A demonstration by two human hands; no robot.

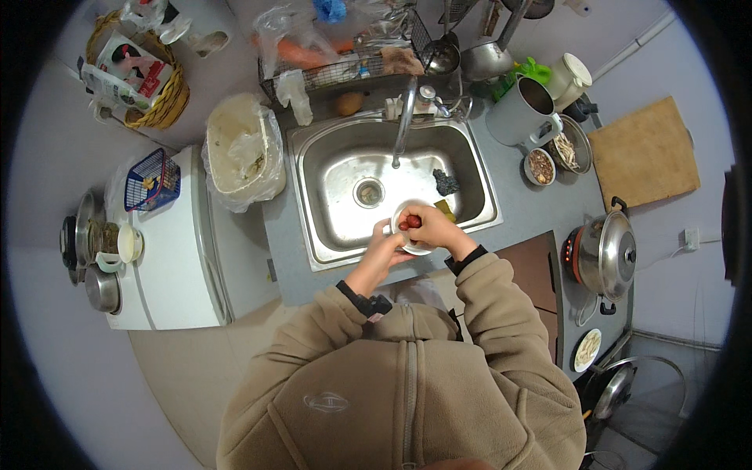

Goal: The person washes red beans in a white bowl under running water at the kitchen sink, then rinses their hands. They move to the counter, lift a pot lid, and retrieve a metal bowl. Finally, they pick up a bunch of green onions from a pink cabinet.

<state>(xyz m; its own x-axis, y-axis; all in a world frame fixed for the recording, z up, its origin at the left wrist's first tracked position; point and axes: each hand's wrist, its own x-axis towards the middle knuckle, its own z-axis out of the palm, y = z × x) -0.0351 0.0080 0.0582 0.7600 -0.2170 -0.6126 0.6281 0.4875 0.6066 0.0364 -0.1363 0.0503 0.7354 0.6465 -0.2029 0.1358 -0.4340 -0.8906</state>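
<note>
Over the sink's front edge, my left hand (382,252) grips a small white bowl (419,251) from its left side. Small dark-red round fruits, perhaps red dates (413,221), show at the fingers of my right hand (437,228), which reaches over the bowl. Both hands hide much of the bowl's inside. Beneath and beyond them is the stainless steel sink (329,176), with the faucet (405,117) arching over it. A dark scouring pad (446,183) and a yellowish-green sponge (445,209) lie along the sink's right side.
A lined waste bin (274,170) stands left of the sink. To the right are a grey pitcher (510,117), a bowl of reddish bits (539,167), a metal bowl of pale strips (581,158), a cutting board (646,153) and a lidded pot (614,258) on a glowing cooker (568,252).
</note>
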